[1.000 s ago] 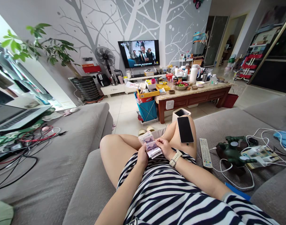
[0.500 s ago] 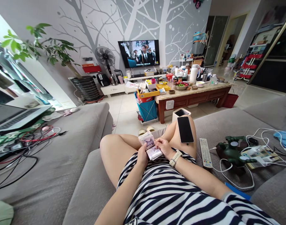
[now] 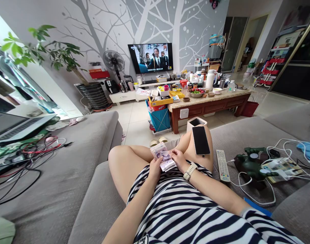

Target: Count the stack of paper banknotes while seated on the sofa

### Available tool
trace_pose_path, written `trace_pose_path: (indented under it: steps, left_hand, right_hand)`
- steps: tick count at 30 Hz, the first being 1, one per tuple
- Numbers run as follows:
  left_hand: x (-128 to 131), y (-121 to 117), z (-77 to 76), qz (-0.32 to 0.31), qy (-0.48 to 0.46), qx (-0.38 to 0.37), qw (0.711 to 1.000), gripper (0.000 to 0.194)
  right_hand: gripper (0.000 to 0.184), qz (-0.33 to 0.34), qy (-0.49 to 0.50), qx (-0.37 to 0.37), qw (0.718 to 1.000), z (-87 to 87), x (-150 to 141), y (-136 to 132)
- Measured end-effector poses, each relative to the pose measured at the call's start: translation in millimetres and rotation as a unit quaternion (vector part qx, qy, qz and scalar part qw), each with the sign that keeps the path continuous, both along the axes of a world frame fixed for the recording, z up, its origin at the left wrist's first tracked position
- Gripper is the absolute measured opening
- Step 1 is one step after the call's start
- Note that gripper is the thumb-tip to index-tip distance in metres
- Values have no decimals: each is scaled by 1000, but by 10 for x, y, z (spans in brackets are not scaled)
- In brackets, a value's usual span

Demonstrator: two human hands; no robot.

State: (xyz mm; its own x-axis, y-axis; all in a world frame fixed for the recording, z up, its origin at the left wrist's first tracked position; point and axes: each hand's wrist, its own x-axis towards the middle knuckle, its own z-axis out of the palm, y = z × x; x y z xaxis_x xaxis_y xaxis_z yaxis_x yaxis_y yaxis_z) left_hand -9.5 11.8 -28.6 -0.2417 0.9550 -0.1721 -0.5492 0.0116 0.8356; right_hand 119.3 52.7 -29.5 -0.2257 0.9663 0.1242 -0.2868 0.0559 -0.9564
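Observation:
A stack of purplish banknotes (image 3: 158,147) rests above my lap, its lower part folded toward me. My left hand (image 3: 154,166) is closed around the stack's left side, thumb on top. At the right side, my right hand (image 3: 179,160) pinches the edge of one banknote (image 3: 165,156) between thumb and fingers. A pale watch band (image 3: 190,171) circles my right wrist. On my right leg lies a phone (image 3: 201,140) with a dark screen, just beyond my right hand.
A remote control (image 3: 223,166) and a dark green device (image 3: 252,164) with white cables lie on the sofa at right. To the left are a laptop (image 3: 20,127) and tangled cables (image 3: 30,159). A cluttered coffee table (image 3: 211,106) and a bin (image 3: 197,122) stand ahead.
My right hand has shifted slightly right and up. The banknote at its fingers now lies across the upper part of the stack. My left hand stays in nearly the same place.

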Motion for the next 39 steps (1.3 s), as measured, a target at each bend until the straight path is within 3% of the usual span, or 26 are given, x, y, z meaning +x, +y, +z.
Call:
trace_pose_path:
  steps: [8,25,39]
  left_hand:
    - [1,25,-22,1,-5,18,1000,29]
    - [-13,75,-89,18,-27,19,999,29]
    - [9,39,-55,-4,-28,38,999,36]
  right_hand:
    - [25,-16,-10,17,1000,-28,2,6]
    - [27,33,14,0,999,176,30,-110]
    - [32,50,23,-6,998,150,-6,-102]
